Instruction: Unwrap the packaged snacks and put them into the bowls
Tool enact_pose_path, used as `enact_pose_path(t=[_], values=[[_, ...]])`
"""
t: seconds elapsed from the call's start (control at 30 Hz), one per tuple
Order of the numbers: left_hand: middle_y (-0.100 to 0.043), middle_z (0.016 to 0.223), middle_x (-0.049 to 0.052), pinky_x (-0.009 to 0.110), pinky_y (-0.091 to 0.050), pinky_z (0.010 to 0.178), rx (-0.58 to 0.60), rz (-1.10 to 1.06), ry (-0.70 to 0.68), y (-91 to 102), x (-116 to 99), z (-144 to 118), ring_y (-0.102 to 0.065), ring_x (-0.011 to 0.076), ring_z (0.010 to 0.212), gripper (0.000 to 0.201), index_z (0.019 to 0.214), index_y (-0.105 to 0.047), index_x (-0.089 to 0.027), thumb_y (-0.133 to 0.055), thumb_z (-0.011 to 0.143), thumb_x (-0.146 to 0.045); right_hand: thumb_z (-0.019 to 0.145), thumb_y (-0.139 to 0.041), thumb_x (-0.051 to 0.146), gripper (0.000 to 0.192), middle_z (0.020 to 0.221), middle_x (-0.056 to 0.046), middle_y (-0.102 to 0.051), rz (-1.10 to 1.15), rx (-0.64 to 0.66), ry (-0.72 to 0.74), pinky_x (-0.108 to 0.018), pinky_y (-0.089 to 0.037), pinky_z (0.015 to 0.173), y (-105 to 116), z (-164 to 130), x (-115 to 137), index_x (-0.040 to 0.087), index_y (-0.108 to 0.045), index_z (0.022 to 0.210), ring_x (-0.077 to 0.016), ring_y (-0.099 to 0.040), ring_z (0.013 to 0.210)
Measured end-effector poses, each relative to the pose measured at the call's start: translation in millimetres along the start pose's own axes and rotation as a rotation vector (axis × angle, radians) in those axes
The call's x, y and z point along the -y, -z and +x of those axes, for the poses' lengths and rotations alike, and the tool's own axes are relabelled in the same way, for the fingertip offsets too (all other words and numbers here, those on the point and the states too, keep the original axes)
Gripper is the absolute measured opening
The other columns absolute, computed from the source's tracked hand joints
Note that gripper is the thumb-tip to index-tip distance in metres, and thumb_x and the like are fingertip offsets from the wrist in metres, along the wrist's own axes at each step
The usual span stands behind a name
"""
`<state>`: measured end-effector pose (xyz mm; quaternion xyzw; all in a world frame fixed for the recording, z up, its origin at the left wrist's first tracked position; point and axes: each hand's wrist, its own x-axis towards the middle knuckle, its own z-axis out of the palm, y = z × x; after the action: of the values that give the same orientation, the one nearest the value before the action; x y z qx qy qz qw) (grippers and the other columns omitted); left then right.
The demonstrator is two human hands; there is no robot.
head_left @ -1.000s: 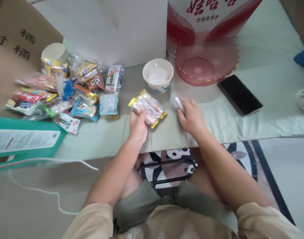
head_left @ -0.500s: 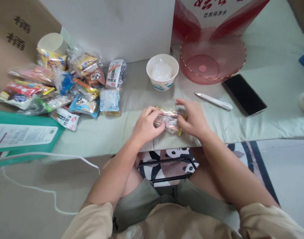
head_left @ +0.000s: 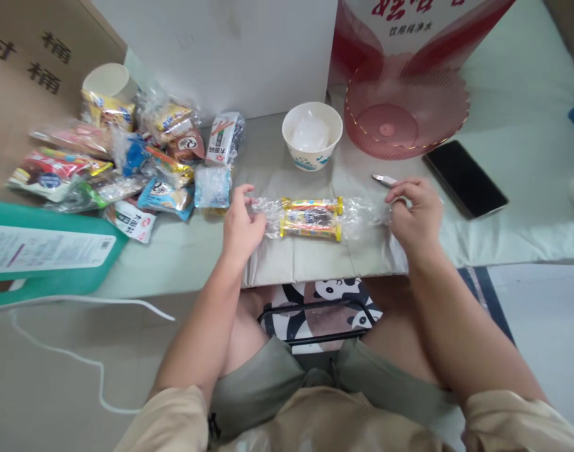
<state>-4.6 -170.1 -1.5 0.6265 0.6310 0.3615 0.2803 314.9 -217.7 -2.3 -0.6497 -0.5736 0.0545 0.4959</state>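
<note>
Two or more yellow-wrapped snack sticks (head_left: 311, 220) lie side by side on the cloth, with a clear plastic wrapper (head_left: 364, 216) spread out to both sides of them. My left hand (head_left: 241, 227) is at the wrapper's left end, thumb and fingers closing on its crumpled edge. At the other end, my right hand (head_left: 416, 213) pinches the plastic with curled fingers. Partly under the right hand lies a slim white utility knife (head_left: 384, 180), mostly hidden. A paper bowl (head_left: 312, 135) with something white and translucent inside stands just beyond the snacks.
Several packaged snacks (head_left: 167, 194) are heaped on the left, near a green container (head_left: 56, 251) with a white label. A pink ribbed bowl (head_left: 404, 150) and a black phone (head_left: 464, 179) sit on the right. Large boxes (head_left: 221, 56) stand behind; a white cable (head_left: 98, 364) hangs at lower left.
My hands have moved apart, left hand leftward and right hand rightward. The bunched wrapper is now stretched out sideways, and the yellow snack sticks show in the middle.
</note>
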Motion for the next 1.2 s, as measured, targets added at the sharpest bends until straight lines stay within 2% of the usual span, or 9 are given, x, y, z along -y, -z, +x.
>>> enact_pose_path(t=[0.1, 0.2, 0.33, 0.5, 0.67, 0.73, 0.83, 1.0, 1.2], values=[[-0.06, 0.134, 0.011, 0.045, -0.05, 0.109, 0.032, 0.204, -0.321, 4.2, -9.3, -11.8, -0.062, 0.0276, 0.124, 0.054, 0.127, -0.064, -0.024, -0.059, 0.075, -0.011, 0.076, -0.048, 0.014, 0.019, 0.085, -0.006, -0.069, -0.008, -0.071, 0.086, -0.042, -0.051, 0.085, 4.6, -4.1, 8.9, 0.023, -0.065, 0.08, -0.0234, -0.067, 0.085], [-0.055, 0.146, 0.012, 0.053, -0.039, 0.121, 0.154, 0.31, -0.46, 2.3, -21.7, -20.4, -0.049, 0.0351, 0.141, 0.036, 0.115, -0.072, -0.022, -0.069, 0.079, -0.024, 0.085, -0.058, 0.028, 0.029, 0.104, -0.009, -0.075, -0.035, 0.261, 0.239, -0.047, -0.05, 0.096, -1.5, -14.1, 27.8, 0.022, -0.067, 0.111, -0.0277, -0.068, 0.1], [-0.068, 0.129, 0.009, 0.056, -0.037, 0.122, 0.18, 0.349, -0.516, -1.1, -29.0, -26.7, -0.056, 0.0331, 0.137, 0.008, 0.083, -0.073, -0.022, -0.066, 0.086, -0.021, 0.093, -0.06, 0.032, 0.014, 0.092, -0.003, -0.077, -0.159, 0.557, 0.325, -0.055, -0.032, 0.117, -11.3, -25.2, 46.3, 0.025, -0.07, 0.099, -0.0269, -0.068, 0.105], [-0.077, 0.103, 0.003, 0.058, -0.036, 0.121, 0.147, 0.315, -0.651, 7.6, -29.8, -32.9, -0.067, 0.0291, 0.121, 0.011, 0.076, -0.07, -0.024, -0.067, 0.084, -0.017, 0.098, -0.055, 0.026, 0.017, 0.093, -0.002, -0.079, -0.241, 0.509, 0.367, -0.06, -0.018, 0.122, -2.7, -25.2, 55.5, 0.025, -0.067, 0.086, -0.0278, -0.069, 0.114], [-0.079, 0.113, 0.008, 0.038, -0.056, 0.085, 0.247, 0.361, -0.753, 17.6, -33.0, -40.1, -0.073, 0.0225, 0.098, 0.019, 0.106, -0.073, -0.021, -0.065, 0.088, -0.019, 0.095, -0.053, 0.023, 0.017, 0.091, -0.007, -0.078, -0.053, 0.707, 0.473, -0.038, -0.048, 0.089, 12.9, -23.7, 66.1, 0.021, -0.067, 0.086, -0.0214, -0.07, 0.087], [-0.078, 0.12, 0.009, 0.038, -0.053, 0.078, 0.264, 0.468, -0.772, 19.9, -34.3, -41.4, -0.071, 0.0248, 0.099, 0.029, 0.119, -0.071, -0.02, -0.065, 0.09, -0.021, 0.095, -0.05, 0.023, 0.021, 0.079, -0.005, -0.074, 0.015, 0.901, 0.484, -0.032, -0.046, 0.076, 15.3, -25.3, 69.3, 0.02, -0.068, 0.085, -0.0177, -0.066, 0.073], [-0.078, 0.083, 0.003, 0.035, -0.048, 0.068, 0.297, 0.513, -0.837, 23.5, -35.1, -42.2, -0.067, 0.0212, 0.078, 0.016, 0.092, -0.074, -0.02, -0.058, 0.093, -0.016, 0.1, -0.043, 0.028, 0.033, 0.073, -0.004, -0.072, -0.08, 1.072, 0.386, -0.03, -0.039, 0.065, 14.5, -27.0, 71.6, 0.02, -0.071, 0.086, -0.0156, -0.061, 0.063], [-0.07, 0.064, -0.003, 0.029, -0.047, 0.061, 0.419, 0.346, -0.814, 30.7, -33.8, -50.1, -0.063, 0.0137, 0.058, 0.016, 0.076, -0.068, -0.019, -0.06, 0.09, -0.019, 0.1, -0.038, 0.032, 0.043, 0.085, -0.008, -0.079, -0.412, 1.011, 0.198, -0.031, -0.032, 0.061, 11.2, -24.0, 75.2, 0.023, -0.077, 0.116, -0.0193, -0.063, 0.063], [-0.071, 0.072, 0.0, 0.03, -0.05, 0.063, 0.0, 0.393, -0.48, 27.8, -27.0, -43.0, -0.068, 0.0172, 0.066, 0.01, 0.092, -0.071, -0.023, -0.068, 0.086, -0.03, 0.096, -0.047, 0.037, 0.055, 0.08, -0.005, -0.077, -0.501, 0.924, 0.12, -0.031, -0.032, 0.057, 3.4, -27.7, 78.1, 0.025, -0.058, 0.149, -0.0214, -0.063, 0.062]])
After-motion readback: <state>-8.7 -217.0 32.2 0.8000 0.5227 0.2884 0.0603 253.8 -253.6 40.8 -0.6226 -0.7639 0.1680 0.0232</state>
